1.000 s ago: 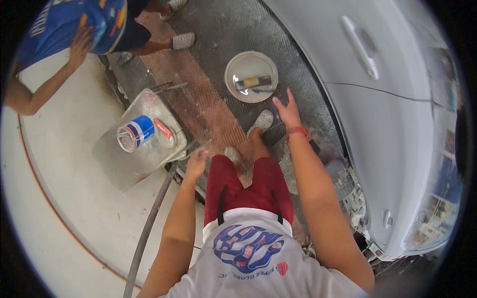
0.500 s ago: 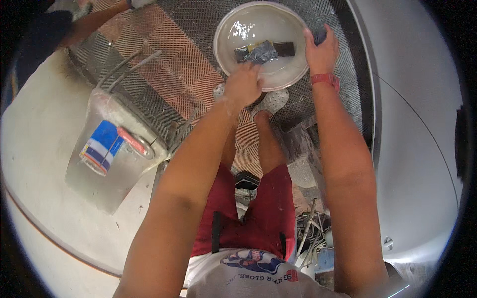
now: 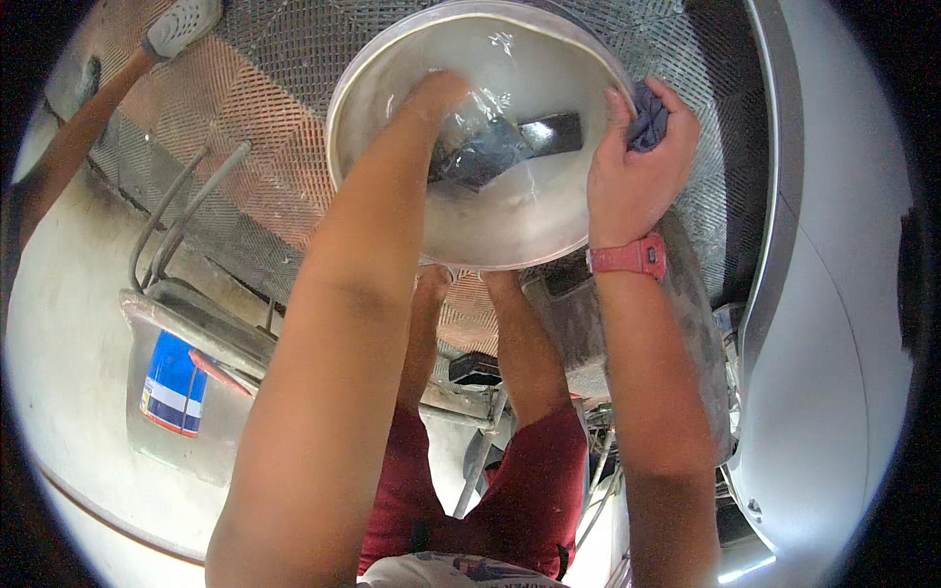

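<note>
A round whitish basin of cloudy water is at the top middle, above the feet. My left hand reaches into the water at its left side, fingers hidden below the surface. Beside it in the basin lie a crumpled dark grey sheet and a flat black block, both wet. My right hand is at the basin's right rim, thumb against the edge, fingers closed round a bunched dark blue cloth. Whether those fingers also grip the rim is unclear.
A silver car body panel curves along the right. At left, a blue and white can stands by a grey seat with metal legs. Another person's leg and pale clog enter upper left. Ribbed tiles cover the floor.
The basin appears larger and lower in view. My left hand has gone from the basin's near edge into the water at its left. My right hand still holds the cloth at the rim.
</note>
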Available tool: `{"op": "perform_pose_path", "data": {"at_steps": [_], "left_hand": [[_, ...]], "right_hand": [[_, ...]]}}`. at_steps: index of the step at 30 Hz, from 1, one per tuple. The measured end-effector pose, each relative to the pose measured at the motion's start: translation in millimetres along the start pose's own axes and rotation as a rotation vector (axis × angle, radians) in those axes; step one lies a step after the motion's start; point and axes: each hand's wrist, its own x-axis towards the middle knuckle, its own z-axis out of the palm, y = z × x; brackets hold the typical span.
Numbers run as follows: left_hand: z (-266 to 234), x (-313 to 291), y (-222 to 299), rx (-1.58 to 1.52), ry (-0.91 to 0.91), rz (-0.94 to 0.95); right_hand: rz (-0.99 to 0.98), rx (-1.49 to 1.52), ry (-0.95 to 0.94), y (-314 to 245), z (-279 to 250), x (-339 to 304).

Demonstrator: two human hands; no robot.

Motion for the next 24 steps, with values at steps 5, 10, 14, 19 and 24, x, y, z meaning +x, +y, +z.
{"op": "perform_pose_path", "data": {"at_steps": [5, 10, 14, 19, 24], "left_hand": [[32, -66, 59, -0.418, -0.046, -0.197], [-6, -155, 60, -0.446, 0.041, -0.003], [-20, -243, 100, -1.126, 0.377, -0.065], [-29, -249, 91, -1.714, 0.139, -0.050], [-34, -249, 89, -1.935, 0.004, 0.149]], "right_hand": [[0.017, -0.114, 0.006, 21, -13, -2], [0.022, -0.040, 0.002, 14, -9, 0], [0.022, -0.052, -0.009, 14, -9, -1], [0.034, -0.038, -0.001, 13, -7, -1], [0.020, -0.040, 0.013, 13, -6, -1]]}}
